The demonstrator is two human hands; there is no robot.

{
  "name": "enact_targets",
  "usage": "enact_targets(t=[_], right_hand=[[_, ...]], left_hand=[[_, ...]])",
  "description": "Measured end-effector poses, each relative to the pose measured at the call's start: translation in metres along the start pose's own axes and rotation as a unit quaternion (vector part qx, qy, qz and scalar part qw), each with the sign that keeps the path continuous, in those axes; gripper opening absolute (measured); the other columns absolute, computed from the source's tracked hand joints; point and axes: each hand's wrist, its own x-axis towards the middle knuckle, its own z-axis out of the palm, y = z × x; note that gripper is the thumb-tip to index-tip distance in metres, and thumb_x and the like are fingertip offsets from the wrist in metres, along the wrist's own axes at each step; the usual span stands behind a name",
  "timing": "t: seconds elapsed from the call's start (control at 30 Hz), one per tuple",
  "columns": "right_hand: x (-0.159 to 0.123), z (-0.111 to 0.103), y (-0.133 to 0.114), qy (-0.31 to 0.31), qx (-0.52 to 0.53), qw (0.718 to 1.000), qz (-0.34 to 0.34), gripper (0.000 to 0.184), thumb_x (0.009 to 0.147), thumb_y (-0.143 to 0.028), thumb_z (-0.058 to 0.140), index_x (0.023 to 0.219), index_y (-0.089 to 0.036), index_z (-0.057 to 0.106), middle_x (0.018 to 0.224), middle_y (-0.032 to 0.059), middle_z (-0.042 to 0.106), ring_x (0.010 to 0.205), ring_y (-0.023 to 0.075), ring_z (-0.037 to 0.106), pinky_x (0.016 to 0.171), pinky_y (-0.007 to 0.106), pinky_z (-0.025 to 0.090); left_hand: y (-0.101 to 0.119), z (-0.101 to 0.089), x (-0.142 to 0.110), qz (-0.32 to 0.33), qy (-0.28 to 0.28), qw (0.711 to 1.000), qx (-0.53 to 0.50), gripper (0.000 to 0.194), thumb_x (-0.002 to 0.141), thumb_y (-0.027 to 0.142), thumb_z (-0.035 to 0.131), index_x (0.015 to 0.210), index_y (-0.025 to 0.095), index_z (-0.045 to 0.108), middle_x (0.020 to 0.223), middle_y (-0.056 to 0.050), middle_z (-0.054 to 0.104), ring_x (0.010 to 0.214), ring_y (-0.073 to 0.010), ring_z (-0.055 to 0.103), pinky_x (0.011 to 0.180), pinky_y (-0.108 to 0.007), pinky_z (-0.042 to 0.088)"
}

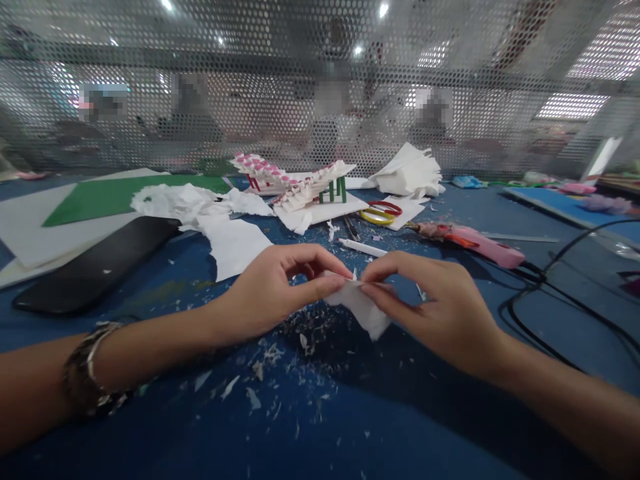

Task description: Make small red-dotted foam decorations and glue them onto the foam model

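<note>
Blue table [200, 433] below, hands [263, 290] [445, 313] pinch paper [369, 315] (between them).

We have the paper piece [367, 313] between our left hand [270, 287] and right hand [443, 307]; behind, toward the tabletop's [225, 440] far edge, the model [293, 190] stands before the screen [280, 100], loose paper [175, 203] leftward, glue gun [493, 248] rightward.

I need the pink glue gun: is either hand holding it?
No: the glue gun lies on the table; left hand and right hand pinch white paper.
</note>
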Motion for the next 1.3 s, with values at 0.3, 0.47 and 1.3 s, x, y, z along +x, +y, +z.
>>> enact_targets(t=[0.3, 0.47, 1.3], right_hand=[[-0.001, 0.001, -0.005, 0.024, 0.006, 0.998, -0.055, 0.007, 0.076, -0.019, 0.054, 0.083, -0.018, 0.052, 0.075, -0.0001, 0.061, 0.067, 0.009, 0.056, 0.061, 0.02, 0.044], [0.001, 0.0, -0.005, 0.035, 0.003, 0.997, -0.072, 0.007, 0.078, -0.012, 0.051, 0.074, -0.017, 0.054, 0.071, -0.0004, 0.057, 0.068, 0.0087, 0.053, 0.063, 0.021, 0.043], [-0.006, 0.013, 0.013, -0.232, 0.032, 0.97, -0.062, 0.005, 0.076, -0.016, 0.053, 0.077, -0.015, 0.058, 0.08, 0.0023, 0.056, 0.072, 0.0103, 0.053, 0.064, 0.021, 0.041]], left_hand=[[0.014, -0.004, -0.01, 0.188, 0.026, 0.95, 0.247, 0.014, 0.078, 0.018, 0.053, 0.091, 0.021, 0.055, 0.082, 0.001, 0.062, 0.068, -0.0089, 0.056, 0.062, -0.017, 0.043], [0.013, -0.003, -0.005, 0.132, 0.012, 0.973, 0.191, 0.005, 0.077, 0.02, 0.055, 0.08, 0.02, 0.059, 0.075, 0.003, 0.062, 0.067, -0.0083, 0.056, 0.061, -0.016, 0.043], [0.001, 0.005, -0.009, 0.067, -0.22, 0.923, 0.307, 0.002, 0.072, 0.017, 0.056, 0.073, 0.017, 0.058, 0.072, 0.001, 0.059, 0.065, -0.0112, 0.053, 0.056, -0.02, 0.038]])
